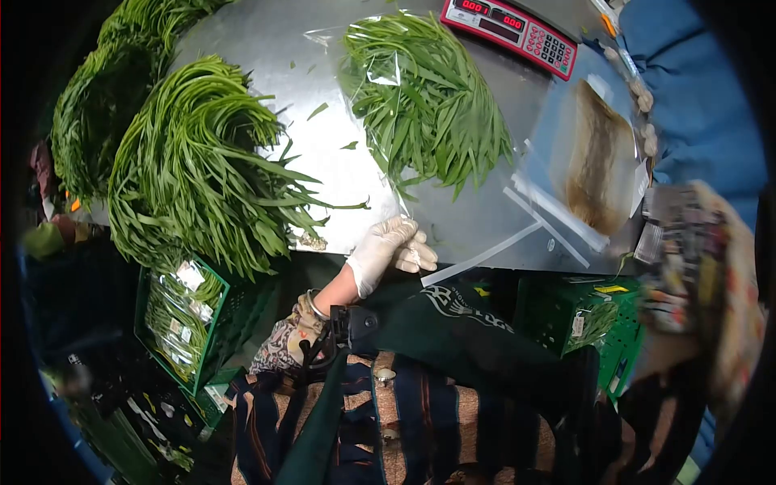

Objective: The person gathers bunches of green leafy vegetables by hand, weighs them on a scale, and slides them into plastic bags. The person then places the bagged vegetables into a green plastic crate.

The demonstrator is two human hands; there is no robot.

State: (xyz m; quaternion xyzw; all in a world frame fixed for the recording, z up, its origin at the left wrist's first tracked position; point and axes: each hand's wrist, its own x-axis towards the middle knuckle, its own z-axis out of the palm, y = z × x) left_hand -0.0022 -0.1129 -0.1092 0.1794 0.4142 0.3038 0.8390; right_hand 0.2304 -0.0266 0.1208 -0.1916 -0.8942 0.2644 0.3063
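Note:
My left hand (394,249), in a white glove, is at the table's near edge with its fingers curled together. It pinches the lower edge of a clear plastic bag (383,71), which runs up from the fingers. Long-leaved greens (432,105) lie in or under this bag; the film makes it hard to tell which. On the right, a motion-blurred patterned sleeve (687,267) marks my right arm. My right hand itself cannot be made out.
Large bunches of greens (194,162) lie on the metal table (323,174) at left. A red digital scale (513,32) stands at the back. Flat plastic bags (602,158) lie at right. Green crates (214,323) with packed greens stand below the edge. Another person's hand (61,229) shows at far left.

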